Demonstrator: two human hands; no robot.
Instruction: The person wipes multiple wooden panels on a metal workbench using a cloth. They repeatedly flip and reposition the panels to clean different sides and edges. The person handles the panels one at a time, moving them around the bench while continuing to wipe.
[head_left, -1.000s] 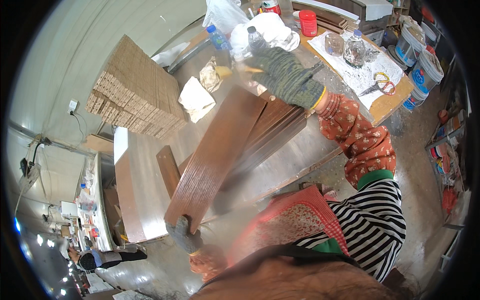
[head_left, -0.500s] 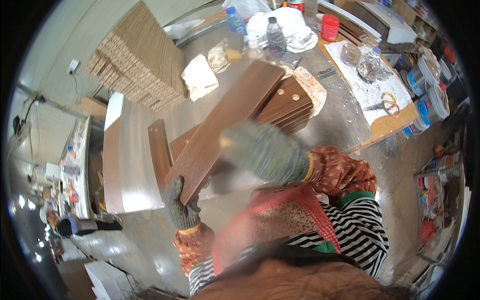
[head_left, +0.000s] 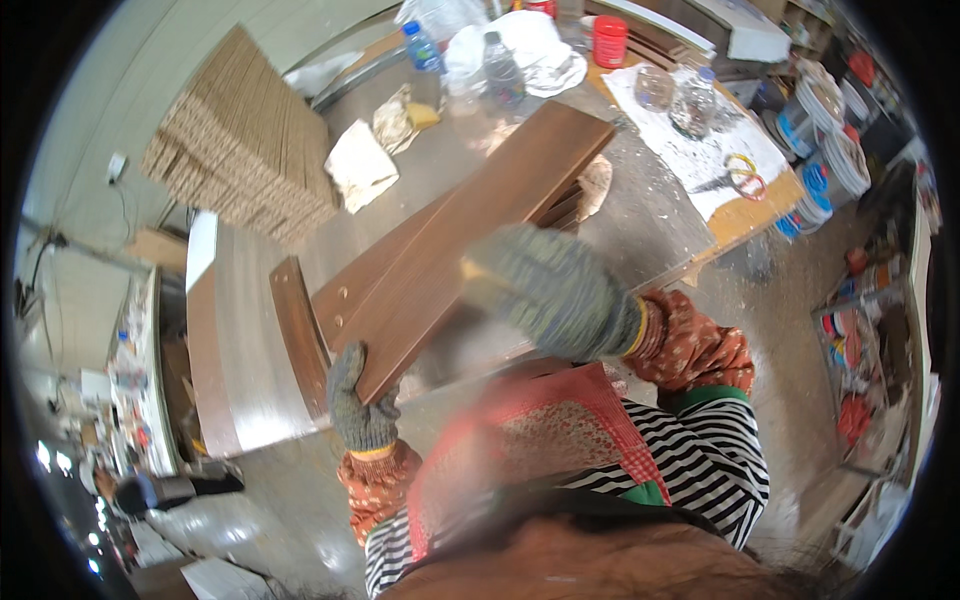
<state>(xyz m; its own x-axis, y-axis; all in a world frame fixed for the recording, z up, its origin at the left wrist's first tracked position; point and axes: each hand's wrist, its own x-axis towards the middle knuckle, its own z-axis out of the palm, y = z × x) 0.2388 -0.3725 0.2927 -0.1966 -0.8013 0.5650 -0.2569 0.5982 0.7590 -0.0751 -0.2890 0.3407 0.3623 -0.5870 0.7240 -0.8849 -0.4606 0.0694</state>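
A long dark-brown wooden board (head_left: 490, 240) slants up over a stack of similar boards (head_left: 380, 262) on the table. My left hand (head_left: 362, 405), in a grey knitted glove, grips the board's near end, thumb on top. My right hand (head_left: 560, 290), gloved alike, lies at the board's right edge with its fingers pressed together and slightly blurred. A small tan patch shows at its fingertips; whether it is a held piece or the glove itself is unclear. To the left lies a narrower brown wooden piece (head_left: 298, 330).
Tall stacked cardboard sheets (head_left: 250, 150) stand at the back left of the table (head_left: 240, 380). Cloths (head_left: 362, 165), plastic bottles (head_left: 503, 75) and a red jar (head_left: 609, 42) sit along the far side. Scissors (head_left: 740, 180) lie on white paper at right. Buckets (head_left: 840, 165) stand beyond the right edge.
The board has shifted and swung so its far end sits further right, showing more of the holed board beneath. My right hand has moved slightly right. The whole view has shifted too.
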